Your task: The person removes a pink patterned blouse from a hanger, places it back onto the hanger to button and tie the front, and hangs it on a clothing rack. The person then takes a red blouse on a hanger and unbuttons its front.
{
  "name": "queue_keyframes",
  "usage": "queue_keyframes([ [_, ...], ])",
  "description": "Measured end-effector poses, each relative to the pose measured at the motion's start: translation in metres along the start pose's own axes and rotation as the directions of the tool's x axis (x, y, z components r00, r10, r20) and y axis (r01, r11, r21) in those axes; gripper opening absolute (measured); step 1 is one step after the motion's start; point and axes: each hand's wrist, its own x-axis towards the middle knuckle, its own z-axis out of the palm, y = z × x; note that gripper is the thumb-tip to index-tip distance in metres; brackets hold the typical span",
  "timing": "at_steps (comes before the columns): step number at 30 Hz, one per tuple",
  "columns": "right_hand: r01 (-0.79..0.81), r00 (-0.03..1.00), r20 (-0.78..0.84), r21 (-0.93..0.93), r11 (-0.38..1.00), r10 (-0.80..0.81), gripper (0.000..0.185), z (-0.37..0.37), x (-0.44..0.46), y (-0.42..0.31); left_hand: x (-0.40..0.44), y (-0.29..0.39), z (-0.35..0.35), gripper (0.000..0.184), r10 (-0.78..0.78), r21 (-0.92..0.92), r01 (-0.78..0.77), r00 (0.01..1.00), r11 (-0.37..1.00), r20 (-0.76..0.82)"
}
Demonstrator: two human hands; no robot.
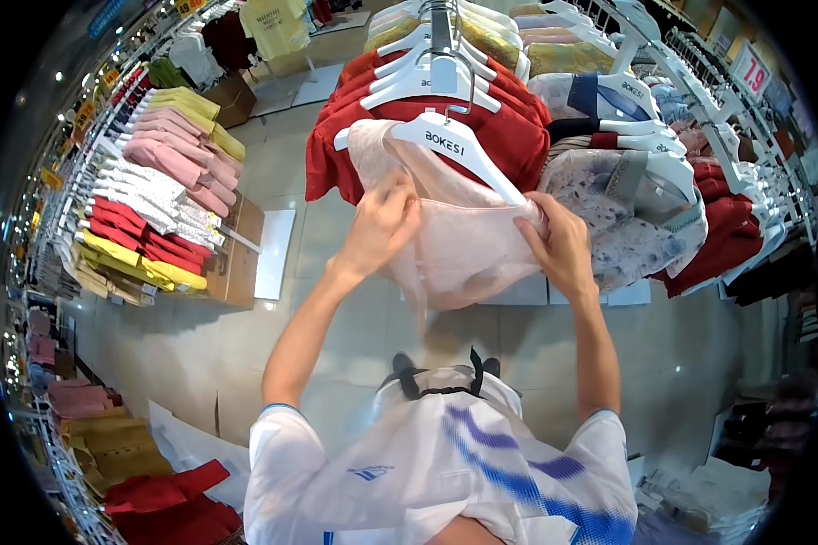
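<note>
A pale pink top hangs partly on a white hanger marked BOKESI, whose metal hook goes up to the rack. One shoulder of the top covers the hanger's left arm; the right arm of the hanger shows bare down to its tip. My left hand is closed on the top's fabric at the left side. My right hand pinches the top's edge with thumb and fingers close to the hanger's right tip. Behind the top hang several red shirts on similar white hangers.
Patterned blouses hang close by on the right, under a price sign. On the left a rack holds pink shirts, red and yellow ones, beside a cardboard box. Folded red clothes lie at the lower left. Tiled floor lies below.
</note>
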Motion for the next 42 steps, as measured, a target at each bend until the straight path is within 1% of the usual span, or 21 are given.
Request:
queue_keyframes([
  [2,0.024,0.999,-0.035,0.017,1.000,-0.024,0.035,-0.002,0.010,0.002,-0.003,-0.001,0.000,0.008,-0.005,0.004,0.005,0.998,1.000,0.066],
  [4,0.166,0.978,-0.107,-0.115,0.979,-0.178,0.034,-0.003,0.018,-0.002,-0.005,-0.005,0.005,0.007,-0.014,0.009,0.013,0.993,1.000,0.121],
  [9,0.152,0.983,-0.089,-0.119,0.981,-0.163,0.036,0.003,0.039,-0.017,-0.009,-0.023,0.017,0.010,-0.011,0.154,-0.019,0.981,0.988,0.191],
  [13,0.165,0.979,-0.109,-0.073,0.984,-0.173,0.035,0.011,0.045,-0.012,-0.013,-0.041,0.019,0.009,0.004,0.121,-0.029,0.979,0.992,0.203],
  [16,0.174,0.976,-0.114,-0.090,0.981,-0.183,0.035,0.017,0.045,0.003,-0.023,-0.045,0.017,0.011,0.013,0.185,-0.052,0.978,0.981,0.208],
  [18,0.187,0.973,-0.119,-0.096,0.978,-0.197,0.035,0.019,0.045,0.008,-0.030,-0.045,0.019,0.014,-0.117,0.137,0.089,0.969,0.987,0.219],
  [22,0.261,0.948,-0.139,-0.174,0.950,-0.286,0.038,0.018,0.047,0.013,-0.069,-0.057,0.051,0.018,-0.217,0.083,0.204,0.954,0.976,0.206],
  [24,0.279,0.940,-0.154,-0.172,0.945,-0.306,0.039,0.018,0.045,0.012,-0.091,-0.065,0.070,0.023,-0.406,0.038,0.405,0.899,0.913,0.166],
  [25,0.323,0.890,-0.252,-0.242,0.915,-0.381,0.037,0.016,0.044,0.008,-0.099,-0.065,0.083,0.029,-0.444,0.004,0.445,0.892,0.895,0.088],
  [26,0.356,0.824,-0.339,-0.316,0.880,-0.455,0.035,0.017,0.042,0.004,-0.110,-0.069,0.097,0.029,-0.446,0.002,0.447,0.891,0.894,0.090],
  [27,0.357,0.826,-0.333,-0.316,0.879,-0.455,0.035,0.019,0.033,-0.002,-0.126,-0.079,0.114,0.033,-0.501,0.081,0.497,0.864,0.864,0.050],
  [29,0.319,0.790,-0.471,-0.232,0.919,-0.393,0.025,0.024,0.000,-0.017,-0.145,-0.088,0.139,0.045,-0.593,0.185,0.588,0.804,0.788,-0.029],
  [30,0.299,0.866,-0.400,-0.063,0.952,-0.299,0.020,0.041,-0.017,-0.014,-0.147,-0.087,0.148,0.045,-0.601,0.177,0.596,0.799,0.783,-0.033],
  [31,0.255,0.926,-0.312,0.103,0.961,-0.212,0.016,0.068,-0.031,-0.004,-0.145,-0.087,0.156,0.048,-0.592,0.179,0.616,0.787,0.767,-0.173],
  [32,0.039,0.990,-0.137,0.323,0.946,0.006,0.014,0.092,-0.037,0.003,-0.146,-0.085,0.164,0.051,-0.574,0.181,0.637,0.761,0.750,-0.303],
  [33,-0.173,0.984,0.035,0.463,0.870,0.177,0.017,0.129,-0.043,0.030,-0.149,-0.084,0.168,0.051,-0.578,0.182,0.639,0.760,0.747,-0.296],
  [35,-0.229,0.973,0.121,0.387,0.893,0.197,0.021,0.176,-0.048,0.062,-0.143,-0.090,0.170,0.052,-0.393,0.318,0.514,0.840,0.796,-0.373],
  [36,-0.232,0.972,0.119,0.393,0.890,0.202,0.021,0.192,-0.045,0.069,-0.139,-0.089,0.168,0.052,-0.391,0.324,0.510,0.844,0.797,-0.367],
  [38,-0.238,0.971,0.045,0.271,0.933,0.235,0.027,0.215,-0.038,0.074,-0.130,-0.082,0.163,0.041,-0.668,0.208,0.717,0.696,0.665,-0.263],
  [40,-0.248,0.965,-0.014,0.262,0.933,0.261,0.029,0.224,-0.027,0.063,-0.125,-0.087,0.162,0.037,-0.616,0.254,0.669,0.743,0.698,-0.263],
  [42,-0.339,0.936,-0.041,0.169,0.925,0.350,0.031,0.230,-0.020,0.057,-0.120,-0.090,0.158,0.033,-0.560,0.299,0.617,0.786,0.727,-0.260],
])
